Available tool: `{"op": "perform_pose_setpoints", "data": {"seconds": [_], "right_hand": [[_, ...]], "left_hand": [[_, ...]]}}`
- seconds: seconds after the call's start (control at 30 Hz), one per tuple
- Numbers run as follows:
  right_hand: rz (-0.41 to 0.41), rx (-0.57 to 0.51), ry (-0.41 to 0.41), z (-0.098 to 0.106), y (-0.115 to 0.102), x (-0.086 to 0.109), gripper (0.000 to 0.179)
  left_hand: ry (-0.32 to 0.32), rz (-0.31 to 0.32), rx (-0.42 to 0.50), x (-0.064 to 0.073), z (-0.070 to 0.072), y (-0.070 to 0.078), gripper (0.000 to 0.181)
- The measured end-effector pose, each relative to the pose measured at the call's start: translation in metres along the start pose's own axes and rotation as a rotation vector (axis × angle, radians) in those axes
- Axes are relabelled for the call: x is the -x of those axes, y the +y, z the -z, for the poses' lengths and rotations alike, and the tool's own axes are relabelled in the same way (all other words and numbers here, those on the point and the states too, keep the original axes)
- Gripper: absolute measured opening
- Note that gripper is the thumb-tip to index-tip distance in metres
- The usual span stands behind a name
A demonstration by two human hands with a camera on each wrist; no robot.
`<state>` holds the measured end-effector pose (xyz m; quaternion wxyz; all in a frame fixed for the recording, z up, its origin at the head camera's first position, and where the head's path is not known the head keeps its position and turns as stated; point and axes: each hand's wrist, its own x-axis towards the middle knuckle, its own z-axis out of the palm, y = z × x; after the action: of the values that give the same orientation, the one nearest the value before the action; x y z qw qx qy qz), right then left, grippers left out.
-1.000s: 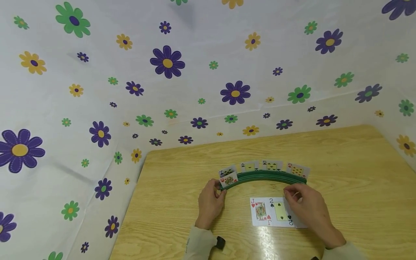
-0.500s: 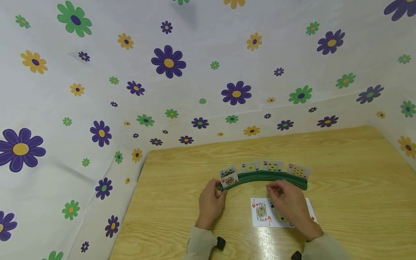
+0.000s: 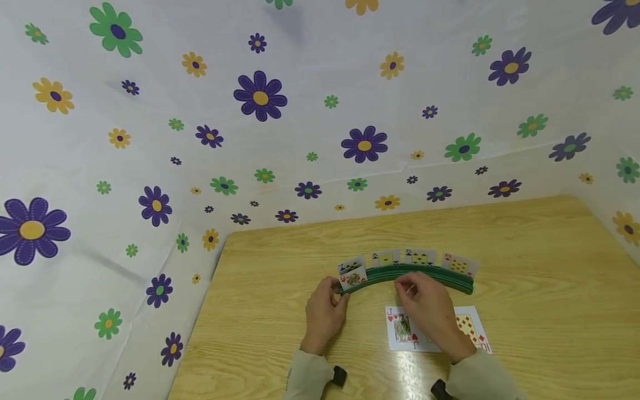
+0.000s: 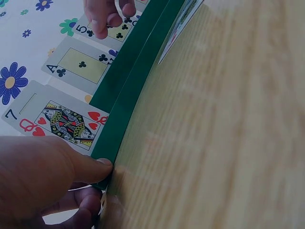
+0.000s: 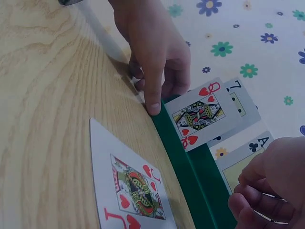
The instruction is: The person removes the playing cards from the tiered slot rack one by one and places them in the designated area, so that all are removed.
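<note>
Clearly, the curved green card holder [image 3: 385,272] sits just below and right of the head view's centre. Its slots apparently serve to stand cards on edge, faces toward the person. At its left end the queen of hearts [image 3: 353,278] overlaps the seven [image 5: 238,102] — likely front slot against rear — leaving the seven's corner readable. Rightward stand the ace of clubs [image 3: 386,259], the five of clubs [image 3: 420,257] and a red card [image 3: 459,265] whose value is too small to be sure of.

The left hand [image 3: 325,311] grips the holder's left end, thumb on the near face, presumably to steady it. The right hand [image 3: 427,303] hovers by the middle of the arc, fingers loosely curled with no card visible in them; whether it touches the holder, I cannot tell. So the holder spans beyond the fingertips of both hands, on their far side.

Below, face up on the wooden table [image 3: 250,311], lie the jack of hearts [image 3: 400,328] and, right of it, the ten of diamonds [image 3: 470,330] — the right hand and wrist hide most of what is between. A flower-printed sheet [image 3: 300,139] fills the upper frame.
</note>
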<state>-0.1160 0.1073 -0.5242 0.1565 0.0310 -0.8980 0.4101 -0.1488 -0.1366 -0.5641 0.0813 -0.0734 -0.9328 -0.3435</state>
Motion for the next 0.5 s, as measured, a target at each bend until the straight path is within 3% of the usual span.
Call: {"op": "perform_pose_setpoints", "data": {"seconds": [0.5], "right_hand": [[-0.022, -0.006, -0.038, -0.018, -0.008, -0.012, 0.005]], "left_hand": [[0.022, -0.022, -0.009, 0.001, -0.001, 0.001, 0.026]]}}
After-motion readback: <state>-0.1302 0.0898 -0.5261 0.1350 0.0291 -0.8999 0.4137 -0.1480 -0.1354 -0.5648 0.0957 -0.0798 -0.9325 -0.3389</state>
